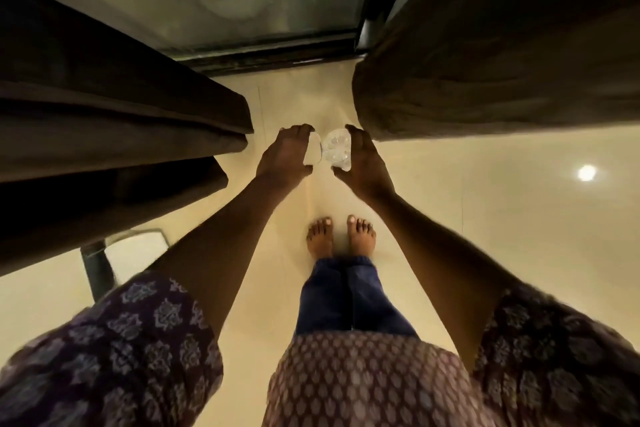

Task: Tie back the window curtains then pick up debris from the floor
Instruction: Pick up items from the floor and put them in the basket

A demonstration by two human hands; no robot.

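Left hand, right hand grip apparently clear plastic pieces.

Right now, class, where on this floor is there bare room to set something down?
Bare floor opens to the right of the feet, below the right curtain. It is crowded ahead: both hands, left hand and right hand, hold clear plastic pieces between the curtains. The left curtain and a chair leg fill the left.

Two dark curtains: left curtain, right curtain. Two hands: left hand, right hand. Two clear plastic pieces: one in left, one in right. Two bare feet. One light reflection on floor.
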